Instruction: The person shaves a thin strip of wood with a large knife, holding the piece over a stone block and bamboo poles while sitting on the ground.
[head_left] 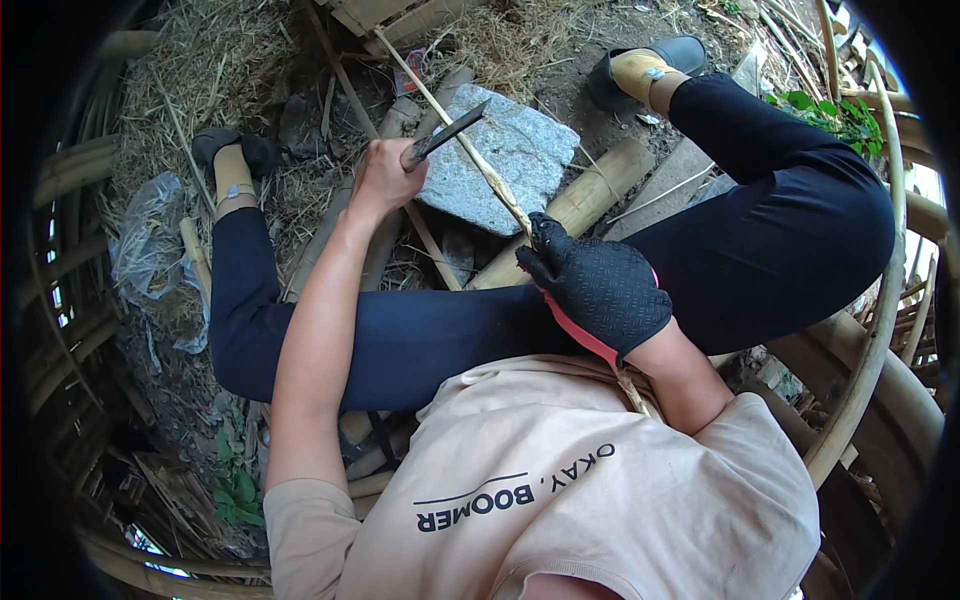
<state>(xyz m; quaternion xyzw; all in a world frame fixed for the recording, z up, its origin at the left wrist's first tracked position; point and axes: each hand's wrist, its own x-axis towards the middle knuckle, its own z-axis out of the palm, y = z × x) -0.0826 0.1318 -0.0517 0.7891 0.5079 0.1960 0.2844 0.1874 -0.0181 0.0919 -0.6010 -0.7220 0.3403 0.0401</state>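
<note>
My left hand [385, 182], bare, is closed round the handle of a knife [456, 130] with a dark blade that points up and to the right. The blade lies against or just over a long thin stick [490, 178], level with a pale stone block; whether it touches I cannot tell. My right hand [605, 290] wears a black glove with red on its edge and grips the stick. The stick's near end passes under that hand toward my shirt. Its far end reaches up toward a wooden piece at the top.
A flat stone block [535, 165] lies on the ground between my feet, with thick bamboo poles [615, 175] beside it. A clear plastic bag [150, 240] is at left. Dry straw [230, 60] covers the far ground. Curved bamboo rails [870, 370] stand at right.
</note>
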